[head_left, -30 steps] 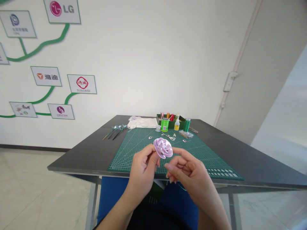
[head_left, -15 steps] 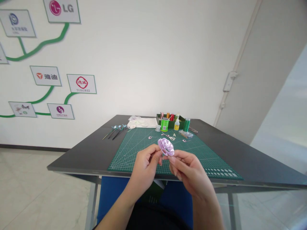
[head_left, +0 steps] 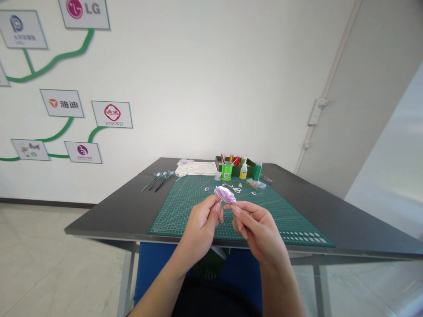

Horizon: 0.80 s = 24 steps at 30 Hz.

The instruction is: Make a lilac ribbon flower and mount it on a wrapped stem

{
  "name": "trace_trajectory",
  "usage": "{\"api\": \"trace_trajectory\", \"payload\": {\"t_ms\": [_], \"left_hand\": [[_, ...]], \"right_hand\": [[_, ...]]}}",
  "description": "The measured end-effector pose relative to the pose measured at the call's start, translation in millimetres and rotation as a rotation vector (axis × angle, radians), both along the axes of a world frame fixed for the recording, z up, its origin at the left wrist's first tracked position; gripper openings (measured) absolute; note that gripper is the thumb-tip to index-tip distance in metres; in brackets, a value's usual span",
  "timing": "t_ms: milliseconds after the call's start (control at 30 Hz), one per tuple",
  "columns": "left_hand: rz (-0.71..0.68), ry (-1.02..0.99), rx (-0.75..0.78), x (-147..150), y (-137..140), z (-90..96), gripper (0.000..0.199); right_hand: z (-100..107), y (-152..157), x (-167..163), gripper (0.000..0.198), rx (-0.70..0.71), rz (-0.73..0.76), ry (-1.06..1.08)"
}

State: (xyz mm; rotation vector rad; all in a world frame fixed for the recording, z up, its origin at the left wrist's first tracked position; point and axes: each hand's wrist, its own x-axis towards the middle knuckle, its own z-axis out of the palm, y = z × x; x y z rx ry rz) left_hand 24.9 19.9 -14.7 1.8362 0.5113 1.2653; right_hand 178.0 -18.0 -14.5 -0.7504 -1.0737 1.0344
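A pale purple artificial flower (head_left: pixel 225 194) with layered, glossy petals is held up over the near part of the green cutting mat (head_left: pixel 185 211). My left hand (head_left: pixel 202 222) is closed, thumb and fingers pinching beneath the bloom, where its stem is mostly hidden. On the other side, my right hand (head_left: pixel 256 224) pinches the lower right edge of the petals between thumb and index finger. The bloom is tilted so that its side faces me. Beyond it on the mat lie white-handled scissors (head_left: pixel 237 190) and several small purple petal pieces, one loose petal (head_left: pixel 254 193) at the right.
At the back stand a green can (head_left: pixel 227 171), a glue bottle (head_left: pixel 243 171), a green thread spool (head_left: pixel 257 171) and a dark green box (head_left: pixel 251 169) of thread. Several blue flower stems (head_left: pixel 161 179) lie at left, near a white sheet (head_left: pixel 201 168).
The flower has tipped, its open face turning from me so the petals show edge-on, and it has shifted slightly left and up. My right hand moved a little left with it.
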Motion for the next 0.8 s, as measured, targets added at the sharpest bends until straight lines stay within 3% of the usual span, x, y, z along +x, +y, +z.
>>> {"api": "trace_trajectory", "payload": {"t_ms": [300, 500, 800], "left_hand": [[0.059, 0.068, 0.094, -3.4, -6.3, 5.6, 0.046], [0.093, 0.172, 0.193, -4.8, 1.7, 9.9, 0.038], [-0.018, 0.227, 0.148, -17.2, 5.4, 12.8, 0.044]], "right_hand": [[0.5, 3.2, -1.5, 0.045, -0.018, -0.044, -0.035], [2.0, 2.6, -2.2, 0.040, -0.012, -0.029, -0.065], [3.5, -2.1, 3.0, 0.046, -0.051, 0.035, -0.123]]}}
